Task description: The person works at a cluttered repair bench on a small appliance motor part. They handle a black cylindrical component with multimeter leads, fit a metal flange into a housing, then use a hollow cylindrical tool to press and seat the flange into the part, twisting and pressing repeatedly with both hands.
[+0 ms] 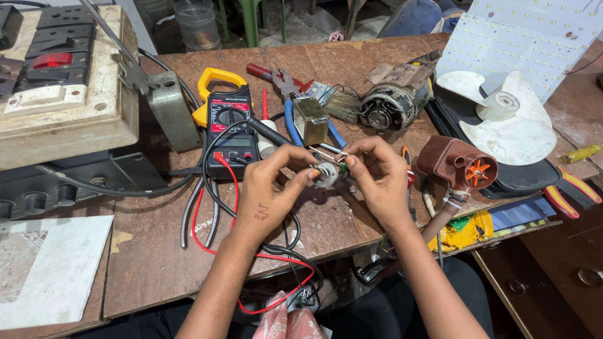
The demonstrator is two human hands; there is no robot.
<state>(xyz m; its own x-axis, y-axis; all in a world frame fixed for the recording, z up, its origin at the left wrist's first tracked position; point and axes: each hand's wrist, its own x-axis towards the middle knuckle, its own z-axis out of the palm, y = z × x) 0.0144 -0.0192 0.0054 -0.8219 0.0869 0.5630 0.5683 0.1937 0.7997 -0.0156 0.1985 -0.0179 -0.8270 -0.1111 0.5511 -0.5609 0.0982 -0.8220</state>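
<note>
Honestly, both hands pinch a small round white part [326,174] at frame centre; left hand [267,194] and right hand [377,179] fingers are closed on it. Its thin leads could snag the meter's red and black probe wires [217,207] beneath, tugging it loose.

Both forearms are bare from the lower edge of the view up to the wrists, with no sleeve, cuff, watch or bracelet showing on either. The left hand [267,191] carries a small dark marking on its back, just below the knuckles: a few short, angular pen-like strokes. The right hand [375,182] shows no marking on its back. No rings or gloves are visible on the fingers of either hand. The fingernails are short and unpainted where they can be seen. Below the forearms, dark clothing covers the lap. Between the forearms at the bottom edge lies a patch of pink patterned fabric, its shape unclear.
</note>
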